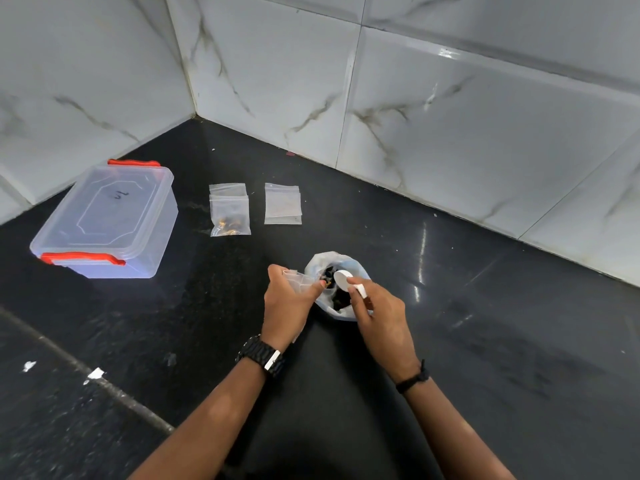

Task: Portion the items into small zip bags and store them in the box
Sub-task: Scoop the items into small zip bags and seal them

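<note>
Right at the middle of the black stone counter (pixel 450 306), the person's right hand (pixel 379 315) has its fingers curled round the handle of a small white plastic scoop (pixel 344 280), whose round bowl sits tipped over the mouth of a crumpled clear plastic bag (pixel 332 268). That bag stands open on the counter and holds a heap of dark pieces; what they are is too small to tell.

Just beside it, the left hand (pixel 289 303) pinches a small clear zip bag (pixel 299 280), thumb against its front, with the bag's open end turned toward the scoop. Whether anything is in this small bag cannot be made out. A black strapped wristwatch (pixel 263 356) sits on the left wrist and a thin black band (pixel 414 379) on the right.

Farther back on the counter, well apart from the hands, lie two small groups of bags. The nearer-left one is a pile of filled clear zip bags (pixel 229 211), overlapping each other, with brownish bits showing at the bottom of the front one. To its right, not touching it, is a flat stack of empty clear zip bags (pixel 282 204).

Off to the left stands a translucent rectangular plastic box (pixel 107 220) with red clip handles at both ends. Its lid is on, and nothing can be seen inside through the cloudy plastic.

White marble-veined wall tiles (pixel 450 98) meet the counter behind, forming a corner.
</note>
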